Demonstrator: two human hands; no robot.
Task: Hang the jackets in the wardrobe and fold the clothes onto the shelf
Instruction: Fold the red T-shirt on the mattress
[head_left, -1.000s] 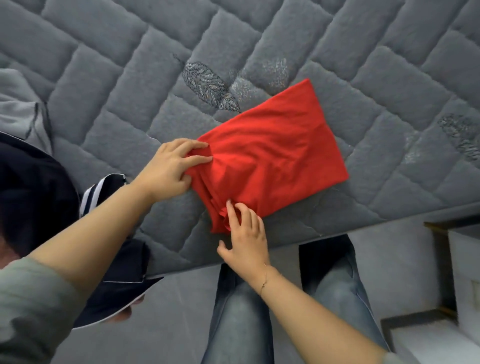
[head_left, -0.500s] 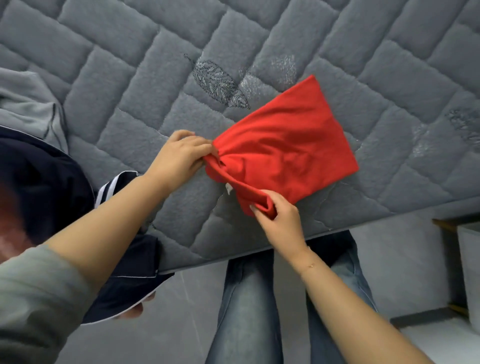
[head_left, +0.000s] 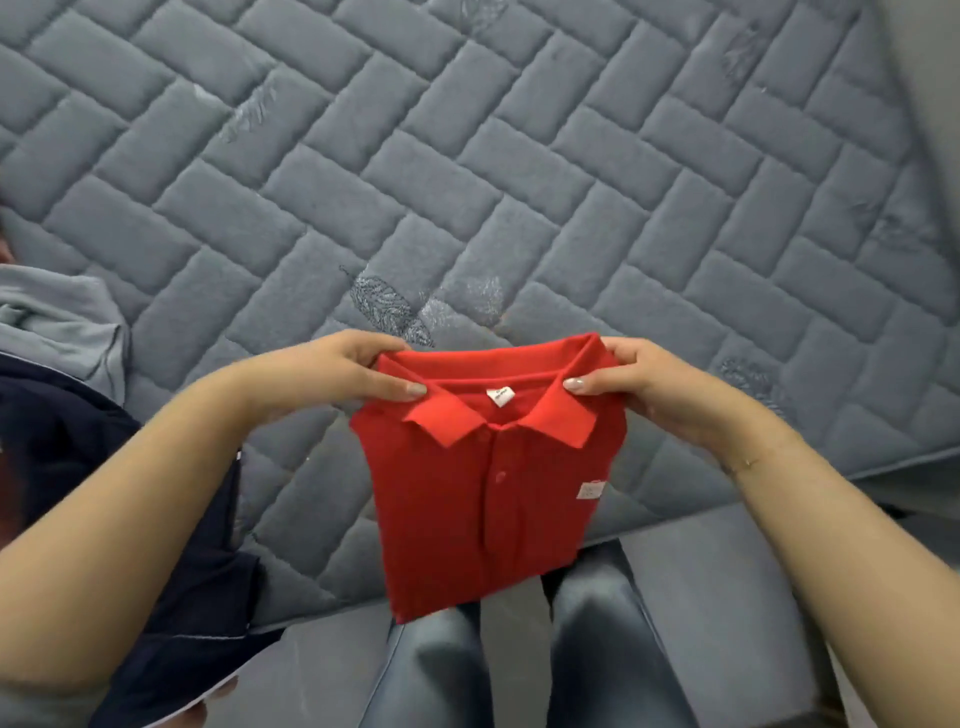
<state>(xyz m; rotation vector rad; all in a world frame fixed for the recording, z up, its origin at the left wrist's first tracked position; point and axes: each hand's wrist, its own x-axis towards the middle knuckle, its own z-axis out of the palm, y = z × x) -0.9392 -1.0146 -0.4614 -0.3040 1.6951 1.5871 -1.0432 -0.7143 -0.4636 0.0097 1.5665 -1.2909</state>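
Both hands pinch the folded red polo shirt (head_left: 488, 483) at its top corners and hold it up off the bed. On the left hand (head_left: 332, 371) the thumb lies flat across the front, its nail just at the edge of the collar (head_left: 498, 415), while the other fingers curl out of sight behind the cloth. On the right hand (head_left: 639, 387) the thumb presses the opposite collar tip the same way, and the fingers wrap behind the shoulder fold — a firm grasp on each side, with the shirt stretched level between them.

From that grip the shirt hangs as a neat rectangle, collar uppermost and front toward the camera. A small white label (head_left: 500, 397) shows inside the neck, the button placket runs down the middle, and a pale patch (head_left: 592, 490) sits on the chest near the right edge. Its lower hem dangles in front of the person's jeans (head_left: 587, 634) and overlaps the near edge of the mattress.

Behind it spreads the grey quilted mattress (head_left: 467, 171), stitched in a brick pattern with faint leaf motifs. At the left lie a dark navy garment (head_left: 78, 457) with thin white trim and, above it, a pale grey garment (head_left: 57, 327) — both resting on the bed, well apart from the shirt.
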